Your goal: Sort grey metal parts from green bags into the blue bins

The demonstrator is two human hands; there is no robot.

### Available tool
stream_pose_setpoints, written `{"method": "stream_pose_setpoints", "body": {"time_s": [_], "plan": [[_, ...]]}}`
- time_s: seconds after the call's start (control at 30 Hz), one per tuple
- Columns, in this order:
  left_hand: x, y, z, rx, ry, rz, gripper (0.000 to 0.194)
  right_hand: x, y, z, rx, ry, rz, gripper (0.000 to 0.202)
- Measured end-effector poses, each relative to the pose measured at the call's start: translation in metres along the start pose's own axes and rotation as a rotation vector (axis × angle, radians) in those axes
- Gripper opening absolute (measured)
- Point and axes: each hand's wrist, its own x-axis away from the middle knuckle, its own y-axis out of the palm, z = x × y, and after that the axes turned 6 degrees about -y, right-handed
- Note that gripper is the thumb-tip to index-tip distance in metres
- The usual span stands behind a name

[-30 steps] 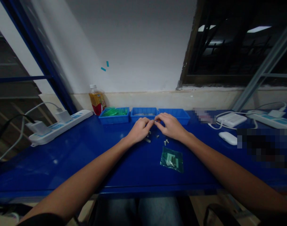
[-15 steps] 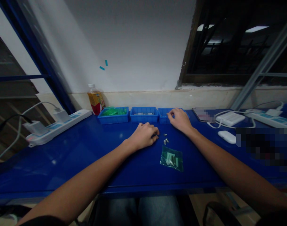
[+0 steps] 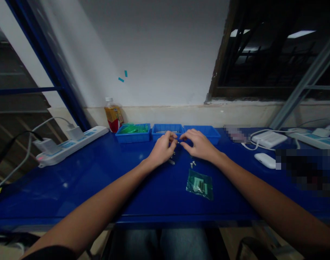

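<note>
My left hand (image 3: 164, 147) is curled just in front of the middle bin, its thumb and fingertips drawn together. Whatever they pinch is too small to name. Small metal pieces (image 3: 171, 161) show under its palm side; whether they are held or lie on the table cannot be told. Facing it, my right hand (image 3: 198, 143) hovers before the right bin with thumb and forefinger apart and nothing plainly between them. Small screws (image 3: 193, 164) lie on the blue table (image 3: 143, 195) below my right hand. Nearer me is a clear green-tinted bag (image 3: 199, 185) with metal pins and a label inside.
Along the wall stand a blue bin (image 3: 133, 137) of green bags, a middle bin (image 3: 155, 136) with metal parts, and a right bin (image 3: 214, 136). A drink bottle (image 3: 112, 115) is behind. Power strips (image 3: 73, 146), a white charger (image 3: 270, 139) and an earbud case (image 3: 264, 160) lie at the sides.
My right hand has drawn back from the right bin toward my left hand. My left hand has lifted slightly and turned, so the two hands' fingertips are now close together.
</note>
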Motion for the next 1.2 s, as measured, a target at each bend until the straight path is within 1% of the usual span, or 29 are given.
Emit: {"method": "stream_pose_setpoints", "body": {"time_s": [0.1,0.33,0.43,0.5,0.53,0.6,0.63,0.73,0.8,0.83,0.9,1.0,1.1,1.2], "plan": [[0.000,-0.001,-0.001,0.042,0.001,0.028,0.011,-0.001,0.000,-0.011,0.014,-0.042,-0.022,0.009],[0.002,0.000,0.001,0.061,0.018,0.026,0.011,-0.003,-0.003,-0.012,0.012,-0.048,-0.001,0.009],[0.002,0.001,0.002,0.070,-0.008,0.001,0.017,-0.004,-0.006,-0.009,0.040,-0.036,0.015,0.011],[0.004,0.001,0.003,0.038,-0.012,-0.027,0.022,-0.003,-0.007,-0.003,0.077,0.007,0.046,0.016],[0.005,0.002,0.003,0.000,0.009,-0.042,0.023,-0.003,-0.007,0.002,0.098,0.044,0.068,0.018],[0.007,0.004,0.005,-0.113,0.112,-0.093,0.022,0.000,-0.007,0.014,0.150,0.133,0.112,0.019],[0.009,0.005,0.006,-0.175,0.181,-0.138,0.022,0.001,-0.007,0.021,0.179,0.181,0.127,0.020],[0.013,0.010,0.012,-0.312,0.356,-0.325,0.032,0.006,-0.003,0.038,0.258,0.305,0.137,0.022],[0.015,0.012,0.016,-0.359,0.410,-0.420,0.040,0.010,0.000,0.045,0.290,0.365,0.122,0.022],[0.016,0.013,0.018,-0.376,0.422,-0.443,0.041,0.011,0.001,0.048,0.300,0.386,0.115,0.022],[0.016,0.014,0.021,-0.404,0.421,-0.445,0.036,0.012,0.003,0.049,0.311,0.404,0.106,0.022],[0.015,0.014,0.020,-0.443,0.376,-0.394,0.021,0.009,0.003,0.043,0.291,0.375,0.117,0.021],[0.013,0.013,0.016,-0.441,0.323,-0.345,0.012,0.004,0.000,0.029,0.200,0.293,0.109,0.018],[0.010,0.011,0.011,-0.335,0.231,-0.288,0.015,0.000,-0.002,0.012,0.050,0.173,0.025,0.013]]}}
